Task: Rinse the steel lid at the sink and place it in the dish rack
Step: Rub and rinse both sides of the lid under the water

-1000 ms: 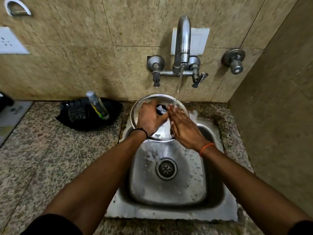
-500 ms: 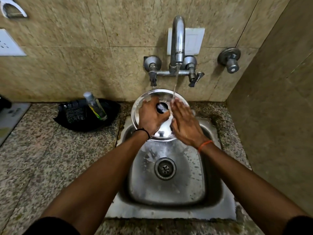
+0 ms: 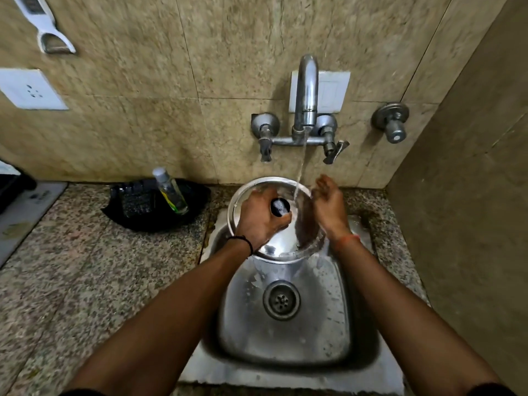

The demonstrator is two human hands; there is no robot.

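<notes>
The round steel lid (image 3: 281, 244) with a black knob (image 3: 280, 207) is held over the back of the steel sink (image 3: 285, 332). My left hand (image 3: 258, 217) grips it around the knob. A thin stream of water falls from the wall tap (image 3: 306, 92) onto the lid's upper right part. My right hand (image 3: 328, 205) is at the lid's right edge, fingers apart and raised, holding nothing. No dish rack is in view.
A black tray (image 3: 155, 208) with a scrubber and a clear bottle (image 3: 171, 191) sits on the granite counter (image 3: 85, 281) left of the sink. A wall closes in on the right. A separate valve (image 3: 392, 125) sticks out right of the tap.
My right hand has come off the lid's face and shifted to its right edge. The lid stays under the running water in my left hand. The view tilted slightly.
</notes>
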